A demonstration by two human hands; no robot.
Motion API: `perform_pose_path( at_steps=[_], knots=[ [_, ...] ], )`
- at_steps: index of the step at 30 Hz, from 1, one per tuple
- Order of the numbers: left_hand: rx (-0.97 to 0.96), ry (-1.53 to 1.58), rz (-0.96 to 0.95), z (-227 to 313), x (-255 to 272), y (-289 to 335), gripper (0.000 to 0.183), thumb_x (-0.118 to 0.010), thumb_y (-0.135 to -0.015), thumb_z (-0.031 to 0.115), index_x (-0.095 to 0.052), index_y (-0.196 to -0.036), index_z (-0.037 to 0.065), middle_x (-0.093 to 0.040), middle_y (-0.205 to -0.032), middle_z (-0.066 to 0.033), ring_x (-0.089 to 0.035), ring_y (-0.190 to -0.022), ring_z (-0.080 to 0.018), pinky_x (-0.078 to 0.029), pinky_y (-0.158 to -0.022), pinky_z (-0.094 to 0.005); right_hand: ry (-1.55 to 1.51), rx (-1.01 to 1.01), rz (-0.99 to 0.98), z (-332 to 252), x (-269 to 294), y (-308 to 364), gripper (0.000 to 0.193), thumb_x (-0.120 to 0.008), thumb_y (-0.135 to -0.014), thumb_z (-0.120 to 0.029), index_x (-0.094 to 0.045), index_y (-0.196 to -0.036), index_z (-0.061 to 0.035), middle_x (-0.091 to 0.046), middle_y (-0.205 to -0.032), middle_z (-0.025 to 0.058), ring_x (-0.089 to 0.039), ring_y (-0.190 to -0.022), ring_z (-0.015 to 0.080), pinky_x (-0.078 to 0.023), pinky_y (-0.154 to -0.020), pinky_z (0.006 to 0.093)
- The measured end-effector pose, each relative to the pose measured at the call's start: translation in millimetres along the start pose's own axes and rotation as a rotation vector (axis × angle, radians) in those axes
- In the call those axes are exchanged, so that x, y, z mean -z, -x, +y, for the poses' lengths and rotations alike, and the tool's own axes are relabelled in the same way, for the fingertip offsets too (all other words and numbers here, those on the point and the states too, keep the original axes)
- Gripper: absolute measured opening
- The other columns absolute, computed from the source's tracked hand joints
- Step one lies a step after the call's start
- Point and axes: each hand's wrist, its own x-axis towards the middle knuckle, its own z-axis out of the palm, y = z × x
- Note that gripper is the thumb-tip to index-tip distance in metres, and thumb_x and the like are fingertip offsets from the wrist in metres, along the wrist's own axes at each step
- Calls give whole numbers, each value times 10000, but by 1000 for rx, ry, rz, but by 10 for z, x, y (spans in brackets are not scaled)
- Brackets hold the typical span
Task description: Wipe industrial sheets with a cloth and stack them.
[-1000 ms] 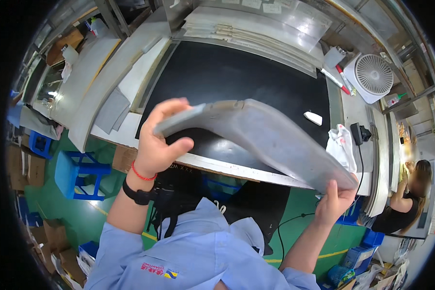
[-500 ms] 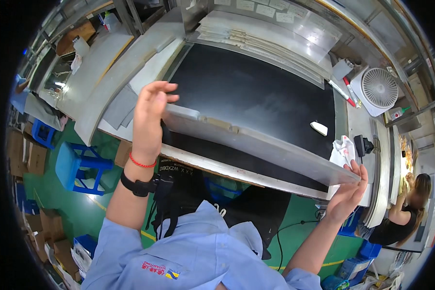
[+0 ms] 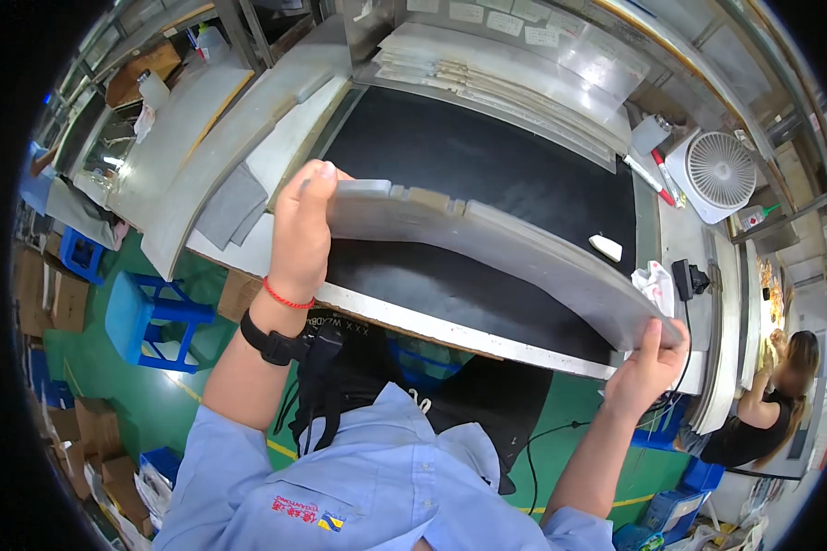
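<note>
A long grey panel (image 3: 515,246) with small notches in its upper edge is held up on its side above the black work mat (image 3: 487,147). My left hand (image 3: 301,225) grips its left end, thumb over the top edge. At the opposite end my right hand (image 3: 648,365) is closed on the lower right corner, thumb on the near face. Behind that corner lies a crumpled white cloth (image 3: 653,283) with red marks. A small white block (image 3: 606,247) rests on the mat beyond the panel.
Similar panels are stacked (image 3: 505,87) at the back of the bench. Another long panel (image 3: 220,156) and grey cloths (image 3: 232,209) lie to the left. A white fan (image 3: 719,170) and markers (image 3: 650,179) stand right. A co-worker (image 3: 772,395) sits far right; a blue stool (image 3: 152,317) is left.
My left hand has closed onto the panel's left end from being partly spread. The panel has tilted more upright, showing its near face, and my right thumb has come over its corner.
</note>
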Motion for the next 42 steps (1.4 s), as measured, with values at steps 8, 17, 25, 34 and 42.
perform_pose_path(
  at_steps=[8,17,25,34,42],
  knots=[
    [21,101,290,24,103,-181,390,-417,-1013,335,-550,-1186,11,-625,-1094,-97,-578,-980,-182,-413,-923,-313,-212,-45,-36,-77,231,-279,631,-520,-979,-455,-374,-1408,-15,-479,-1326,144,-444,-1259,219,-356,-1048,396],
    [87,-57,-87,6,30,-7,424,-404,-993,329,-637,-911,-16,-625,-853,-82,-574,-864,-142,-426,-810,-271,-173,-8,-22,23,-91,-164,239,-469,-1015,-275,-536,-1030,-47,-546,-815,65,-530,-860,171,-401,-822,303],
    [-357,-459,-459,-3,131,85,441,-474,-850,287,-606,-1133,-26,-624,-1139,-200,-554,-1128,-276,-395,-1017,-399,-280,113,-208,207,151,-14,229,-461,-859,-89,-524,-1057,7,-469,-760,62,-446,-793,162,-373,-770,305],
    [419,454,-239,-27,136,308,595,-388,-1029,330,-270,-1491,-25,-241,-1565,-197,-282,-1436,-286,-237,-1167,-359,-20,200,-377,200,309,-140,590,-450,-842,-151,-375,-1369,105,-483,-1367,296,-361,-1392,387,-225,-1173,482],
    [549,277,-357,-85,168,37,448,-352,-1008,121,-390,-1424,-42,-502,-1402,-205,-506,-1286,-260,-402,-1086,-356,310,177,-364,-18,509,-460,500,-525,-948,-199,-450,-1370,60,-499,-1383,224,-467,-1304,308,-327,-1099,406]
  ],
)
